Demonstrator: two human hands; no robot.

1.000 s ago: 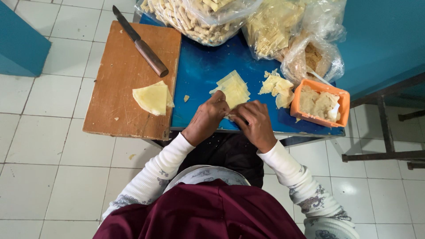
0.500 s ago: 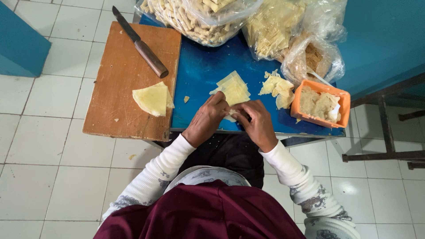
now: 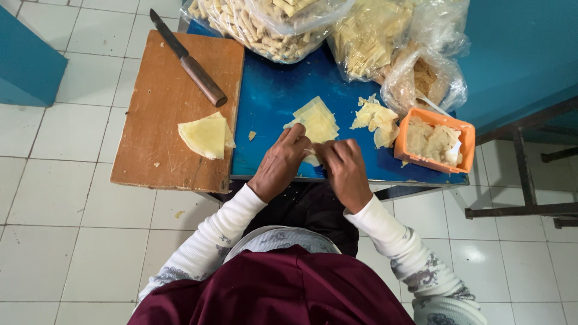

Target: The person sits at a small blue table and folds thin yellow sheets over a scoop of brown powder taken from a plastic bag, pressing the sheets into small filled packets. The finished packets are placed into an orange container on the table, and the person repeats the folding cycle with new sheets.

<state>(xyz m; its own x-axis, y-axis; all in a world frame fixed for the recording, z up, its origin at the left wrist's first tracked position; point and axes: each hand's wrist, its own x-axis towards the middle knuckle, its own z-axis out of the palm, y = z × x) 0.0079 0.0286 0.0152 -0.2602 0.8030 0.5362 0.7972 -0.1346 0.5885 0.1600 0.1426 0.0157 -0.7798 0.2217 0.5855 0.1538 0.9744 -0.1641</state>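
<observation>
Both hands remain together at the table's near edge: left hand and right hand pinch a pale wrapper piece between fingertips. Beyond them, the wrapper stack is unmoved; the knife lies far left.

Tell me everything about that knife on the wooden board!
The knife has a dark, narrow blade and a round brown handle that looks wooden. It lies flat and slanted across the far part of the wooden cutting board, blade tip pointing away and poking just past the board's far edge, handle toward the blue tabletop. Neither hand touches it. Pale folded wrappers lie near the handle, apart from it.
</observation>
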